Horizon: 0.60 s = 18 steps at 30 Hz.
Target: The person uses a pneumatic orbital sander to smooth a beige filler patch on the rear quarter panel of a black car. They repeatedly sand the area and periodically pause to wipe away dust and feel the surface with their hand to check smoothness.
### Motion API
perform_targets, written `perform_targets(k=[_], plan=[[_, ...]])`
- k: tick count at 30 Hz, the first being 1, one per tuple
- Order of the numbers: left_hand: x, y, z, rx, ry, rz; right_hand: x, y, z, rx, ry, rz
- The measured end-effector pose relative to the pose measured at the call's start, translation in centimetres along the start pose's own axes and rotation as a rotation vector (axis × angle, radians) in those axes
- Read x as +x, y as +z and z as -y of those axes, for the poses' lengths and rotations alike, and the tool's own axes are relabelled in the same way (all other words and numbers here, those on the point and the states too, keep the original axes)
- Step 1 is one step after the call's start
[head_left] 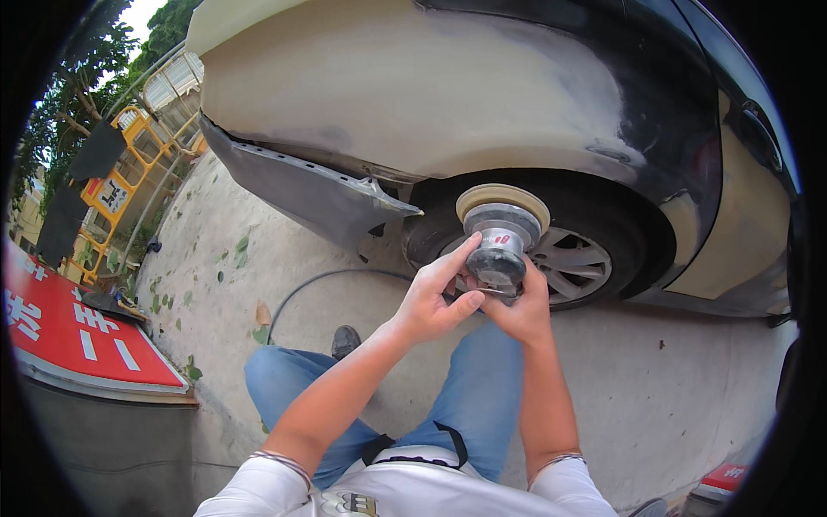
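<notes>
Both of my hands hold a round orbital sander (501,226) in front of the car's rear wheel. Its tan disc pad is tilted up and faces the car. My left hand (438,297) is closed on the left side of the grey and black body, with the thumb near its lower end. From the right, my right hand (522,308) wraps round the same end; part of its fingers is hidden. Beyond the sander, the car's rear fender (413,95) shows large sanded beige patches beside dark paint. The tyre and silver wheel (575,263) sit just behind it.
The grey bumper (301,189) hangs partly detached at the car's left end. A dark hose (332,277) curves over the concrete floor (220,302) with scattered leaves. A red sign board (77,332) and a yellow barrier (112,194) stand at the left.
</notes>
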<state>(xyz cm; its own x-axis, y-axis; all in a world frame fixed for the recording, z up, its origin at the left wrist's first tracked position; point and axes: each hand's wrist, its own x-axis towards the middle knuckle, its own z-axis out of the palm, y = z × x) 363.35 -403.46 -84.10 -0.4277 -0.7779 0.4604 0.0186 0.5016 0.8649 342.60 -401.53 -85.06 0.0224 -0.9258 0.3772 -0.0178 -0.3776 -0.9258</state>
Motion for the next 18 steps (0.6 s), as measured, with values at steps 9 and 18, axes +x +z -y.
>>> perform_targets(k=[9, 18], plan=[[-3.6, 2.7, 1.1, 0.19, -0.389, 0.236, -1.5, 1.9, -0.9, 0.776, 0.07, -0.008], [-5.2, 3.8, 1.3, 0.707, -0.228, 0.024, -3.0, 5.1, 2.5, 0.222, -0.063, -0.571]])
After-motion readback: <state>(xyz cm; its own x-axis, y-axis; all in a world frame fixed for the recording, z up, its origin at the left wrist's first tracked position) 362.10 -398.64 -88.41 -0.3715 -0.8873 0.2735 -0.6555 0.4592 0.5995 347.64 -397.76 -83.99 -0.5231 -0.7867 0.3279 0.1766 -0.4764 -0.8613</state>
